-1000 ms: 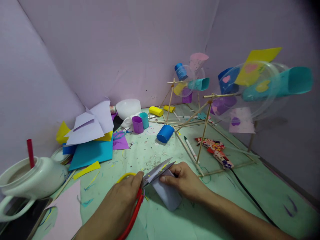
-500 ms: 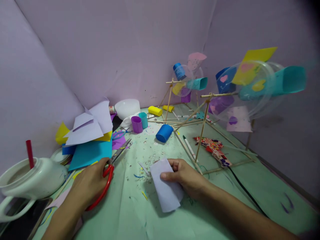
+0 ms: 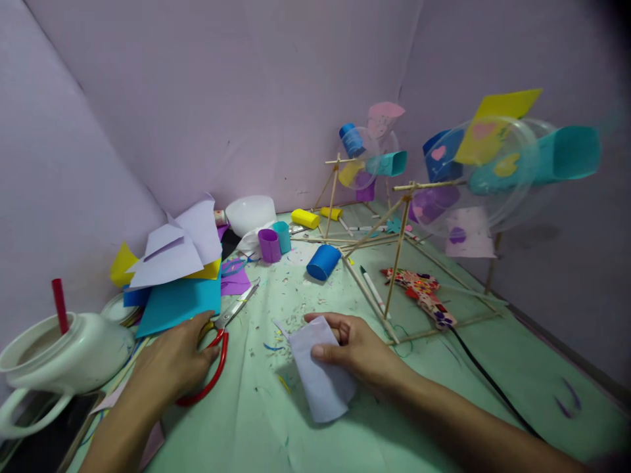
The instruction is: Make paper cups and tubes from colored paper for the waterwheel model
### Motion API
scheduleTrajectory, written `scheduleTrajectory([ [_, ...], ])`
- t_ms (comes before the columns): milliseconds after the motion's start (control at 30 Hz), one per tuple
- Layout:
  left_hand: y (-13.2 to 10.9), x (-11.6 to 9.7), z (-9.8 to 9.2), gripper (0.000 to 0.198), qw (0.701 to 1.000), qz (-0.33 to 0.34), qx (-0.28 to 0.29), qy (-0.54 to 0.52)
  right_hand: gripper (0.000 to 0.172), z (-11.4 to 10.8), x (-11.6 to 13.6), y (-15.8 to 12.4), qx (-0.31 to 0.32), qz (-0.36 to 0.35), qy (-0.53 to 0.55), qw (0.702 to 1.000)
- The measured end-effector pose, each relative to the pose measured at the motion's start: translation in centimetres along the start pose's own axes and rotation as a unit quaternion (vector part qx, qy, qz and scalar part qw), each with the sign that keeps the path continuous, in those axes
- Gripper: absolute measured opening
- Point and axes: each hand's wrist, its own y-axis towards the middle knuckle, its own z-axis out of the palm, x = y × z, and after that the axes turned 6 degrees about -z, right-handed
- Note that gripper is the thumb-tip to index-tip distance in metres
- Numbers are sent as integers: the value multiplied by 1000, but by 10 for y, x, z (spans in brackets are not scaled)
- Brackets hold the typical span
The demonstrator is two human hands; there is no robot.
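My right hand (image 3: 362,348) pinches a folded or curled piece of pale lavender paper (image 3: 320,378) between thumb and fingers, just above the table. My left hand (image 3: 180,358) is beside the red-handled scissors (image 3: 221,368), with index finger and thumb apart at the handle loops. The scissors lie on the table, blades together and pointing away to the right. Paper scraps (image 3: 271,347) are scattered between my hands. Beyond them lies a blue paper tube (image 3: 324,262), with a purple paper ring (image 3: 269,245) and a teal paper ring (image 3: 282,236) farther back.
Left stand a white pot (image 3: 93,348) and stacked coloured paper (image 3: 180,305). Two stick frames with coloured paper wheels rise at right, the nearer wheel (image 3: 488,174) large. A patterned glue gun (image 3: 419,289) with a black cable and a marker (image 3: 374,289) lie by the near frame.
My left hand has loosened from the scissors, which have come down flatter on the table with their blades closed. My right hand has shifted the lavender paper slightly left.
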Motion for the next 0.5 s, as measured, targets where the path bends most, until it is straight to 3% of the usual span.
scheduleTrajectory([
  [100, -11, -16, -1, 47, 987, -18, -73, -140, 57, 1, 0, -1, 13, -3, 3, 1000],
  [133, -17, -25, 1, 45, 973, -17, -72, -218, 57, 2, 0, -1, 19, -2, 4, 1000],
  [200, -30, -44, 6, 39, 933, 19, 20, -360, 57, 3, -1, -2, 28, -1, 6, 1000],
  [300, -47, -70, 19, 32, 848, 84, 167, -496, 55, 4, -4, -3, 42, -3, 10, 999],
  [400, -57, -84, 27, 29, 808, 64, 179, -558, 53, 5, -5, -3, 54, 2, 8, 998],
  [500, -60, -88, 23, 29, 811, 35, 151, -564, 45, 6, -4, -2, 44, -7, -8, 999],
])
